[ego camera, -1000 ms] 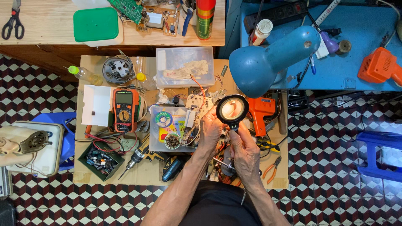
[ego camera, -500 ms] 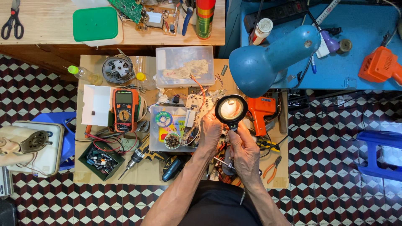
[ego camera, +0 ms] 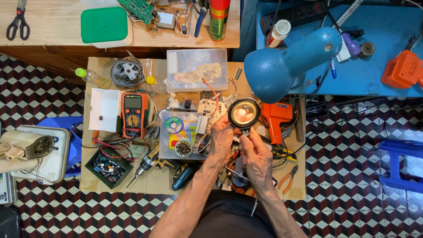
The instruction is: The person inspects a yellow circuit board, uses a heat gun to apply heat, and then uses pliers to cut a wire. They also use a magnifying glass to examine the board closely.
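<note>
My left hand [ego camera: 221,137] reaches up at the table's middle, its fingertips tucked under a round black magnifying glass [ego camera: 243,113]. A pale fingertip shows enlarged in the lit lens. What that hand pinches is hidden. My right hand [ego camera: 256,158] lies just below and to the right, its fingers closed around the short handle of the magnifying glass. A small white circuit board [ego camera: 206,107] with red and orange wires lies touching my left hand's far side. A metal clip stand [ego camera: 234,172] sits between my wrists.
A blue desk lamp [ego camera: 288,64] hangs over the lens. An orange soldering gun [ego camera: 276,119] lies to the right and orange pliers [ego camera: 287,178] near the cardboard-covered table's [ego camera: 101,183] edge. Left are a clear parts box [ego camera: 180,134], multimeter [ego camera: 133,114], drill [ego camera: 147,164] and component tray [ego camera: 108,166].
</note>
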